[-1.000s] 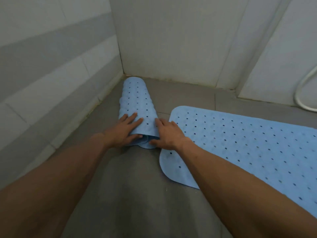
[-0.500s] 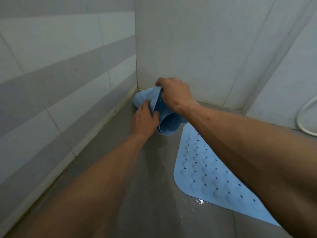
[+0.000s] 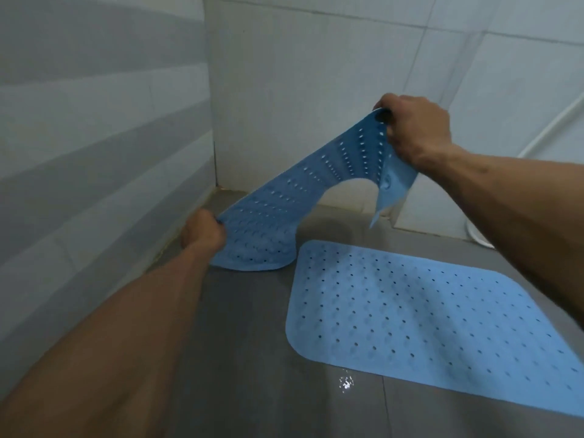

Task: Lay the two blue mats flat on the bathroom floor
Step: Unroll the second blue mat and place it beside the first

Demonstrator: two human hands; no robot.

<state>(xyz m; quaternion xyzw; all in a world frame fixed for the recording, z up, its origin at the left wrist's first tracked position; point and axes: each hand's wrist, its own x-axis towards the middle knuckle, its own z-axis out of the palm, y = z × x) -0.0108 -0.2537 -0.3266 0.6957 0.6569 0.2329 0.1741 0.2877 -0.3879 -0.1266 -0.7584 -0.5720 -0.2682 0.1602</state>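
Note:
One blue perforated mat lies flat on the grey floor at the right. The second blue mat is stretched in the air between my hands, sagging and twisted. My left hand grips its lower end close to the floor by the left wall. My right hand holds its upper end high, near the back wall. That lower end hangs just above the floor beside the flat mat's far left corner. A loose flap dangles below my right hand.
Tiled walls close in on the left and at the back, meeting in a corner. A white hose runs down the right wall. The grey floor is wet, with a shiny water spot near the flat mat.
The rolled mat has been lifted off the floor and unrolled. My right hand rose and moved right with one end, while my left hand holds the other end low.

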